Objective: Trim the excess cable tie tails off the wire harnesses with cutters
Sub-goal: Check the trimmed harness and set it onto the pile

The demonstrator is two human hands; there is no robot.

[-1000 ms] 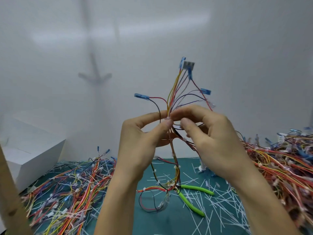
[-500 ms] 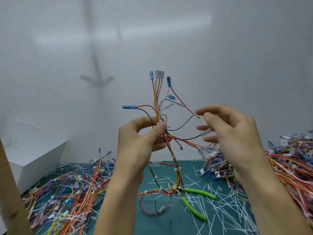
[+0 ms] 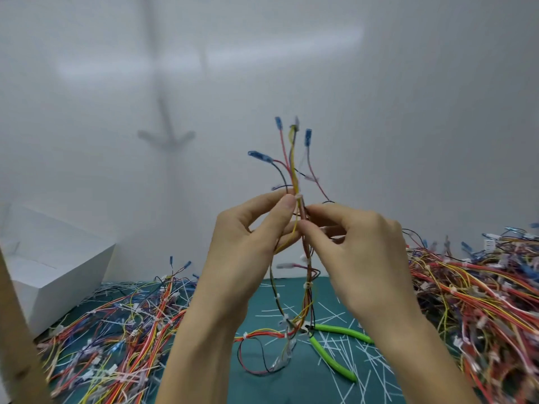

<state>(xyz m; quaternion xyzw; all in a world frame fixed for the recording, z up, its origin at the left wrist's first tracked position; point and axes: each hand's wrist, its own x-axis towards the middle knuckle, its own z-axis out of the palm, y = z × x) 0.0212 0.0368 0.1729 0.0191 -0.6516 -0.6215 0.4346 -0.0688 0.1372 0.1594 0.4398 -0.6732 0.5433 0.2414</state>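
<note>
I hold one wire harness (image 3: 294,170) upright in front of me, its blue terminals pointing up and its lower end trailing onto the mat. My left hand (image 3: 248,246) pinches the bundle between thumb and forefinger at a white cable tie (image 3: 298,196). My right hand (image 3: 358,252) pinches the same bundle just below, thumb and forefinger meeting on the wires. The cutters (image 3: 335,348), with bright green handles, lie on the green mat (image 3: 303,383) under my hands, untouched.
A heap of harnesses (image 3: 116,330) covers the mat at the left and a bigger heap (image 3: 478,293) rises at the right. Several cut white tie tails (image 3: 358,354) litter the mat. A white box (image 3: 49,269) stands far left, a wooden post (image 3: 14,345) at the left edge.
My right hand, which had drawn away to the right, has come back and pinches the bundle below my left hand. The harness's loose branches have gathered upright.
</note>
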